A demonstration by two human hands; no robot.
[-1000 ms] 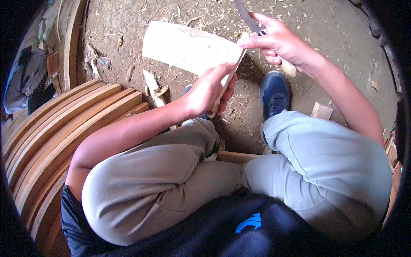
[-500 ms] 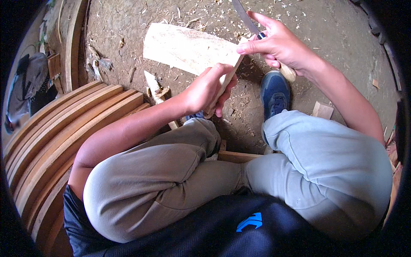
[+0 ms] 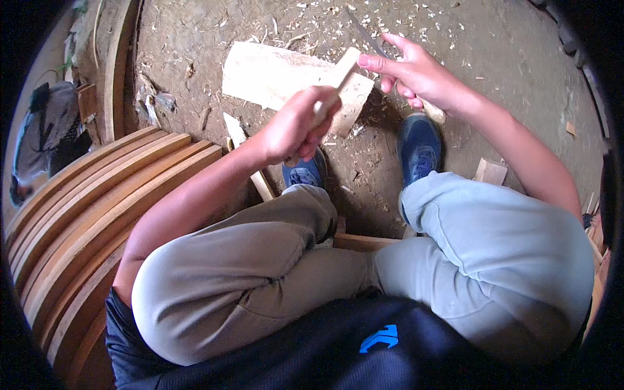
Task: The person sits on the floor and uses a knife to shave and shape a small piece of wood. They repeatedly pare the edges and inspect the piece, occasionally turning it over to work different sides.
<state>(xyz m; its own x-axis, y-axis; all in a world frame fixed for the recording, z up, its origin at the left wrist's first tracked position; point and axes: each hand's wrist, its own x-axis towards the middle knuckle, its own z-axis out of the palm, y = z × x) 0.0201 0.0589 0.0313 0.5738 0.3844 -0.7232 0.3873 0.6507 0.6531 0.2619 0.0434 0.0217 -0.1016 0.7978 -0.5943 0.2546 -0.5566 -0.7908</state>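
Observation:
My left hand (image 3: 296, 127) is closed round a pale wooden stick (image 3: 346, 65), which slants up and to the right out of the fist. In my right hand (image 3: 426, 78) is a knife (image 3: 368, 36). Its long, narrow blade points up and left, and the butt of its wooden handle shows below the palm. The right thumb lies against or very close to the upper end of the stick; I cannot tell which. Beneath the stick is a broad, pale block of wood (image 3: 260, 73), partly hidden by my left hand.
Wood shavings litter the dirt floor (image 3: 507, 58). Several long planks (image 3: 123, 179) are stacked at the left, with dark cloth (image 3: 55, 120) beyond them. A pointed wood piece (image 3: 235, 130) lies near my left shoe (image 3: 305, 172). A small offcut (image 3: 491, 171) lies right of my right shoe (image 3: 418, 146).
My left hand has drawn left with the stick, whose upper end has risen and now shows bare. The right hand has shifted slightly, still holding the knife. More of the block's right end shows.

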